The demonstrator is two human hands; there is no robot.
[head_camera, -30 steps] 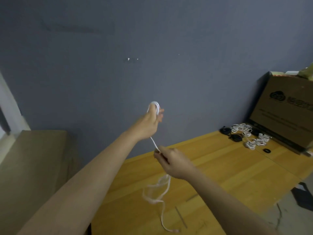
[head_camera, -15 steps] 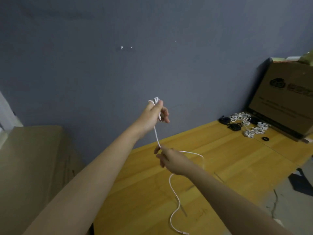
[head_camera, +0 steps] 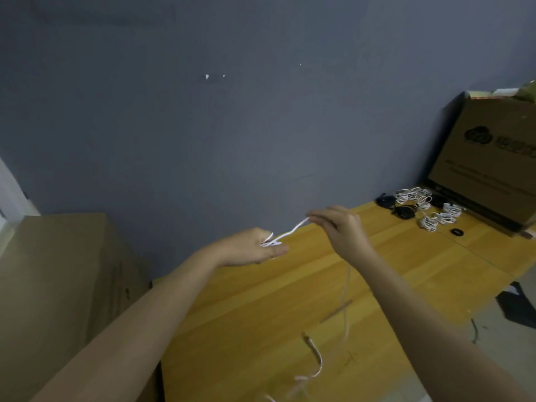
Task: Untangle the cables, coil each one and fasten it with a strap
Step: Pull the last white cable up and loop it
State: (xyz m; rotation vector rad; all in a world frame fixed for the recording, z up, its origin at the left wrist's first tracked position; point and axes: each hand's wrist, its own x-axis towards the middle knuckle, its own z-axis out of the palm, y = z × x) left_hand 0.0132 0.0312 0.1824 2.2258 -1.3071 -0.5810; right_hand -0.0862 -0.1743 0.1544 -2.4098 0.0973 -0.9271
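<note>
A thin white cable (head_camera: 290,233) stretches between my two hands above the wooden table (head_camera: 261,314). My left hand (head_camera: 249,248) holds a small bunch of white loops of it at its fingers. My right hand (head_camera: 339,227), up and to the right, pinches the cable at its fingertips. From the right hand the rest of the cable hangs down, blurred, and its loose end (head_camera: 313,352) lies on the table near the front.
Several coiled white cables (head_camera: 429,210) and black cables (head_camera: 403,211) lie at the table's far right, in front of a leaning cardboard box (head_camera: 493,163). A small black ring (head_camera: 456,232) lies beside them. A brown cardboard box (head_camera: 58,285) stands on the left. A grey wall is behind.
My left hand has dropped from head height to just above the table. My right hand has risen and moved right, pulling the cable taut between the hands; the loose end slid across the table.
</note>
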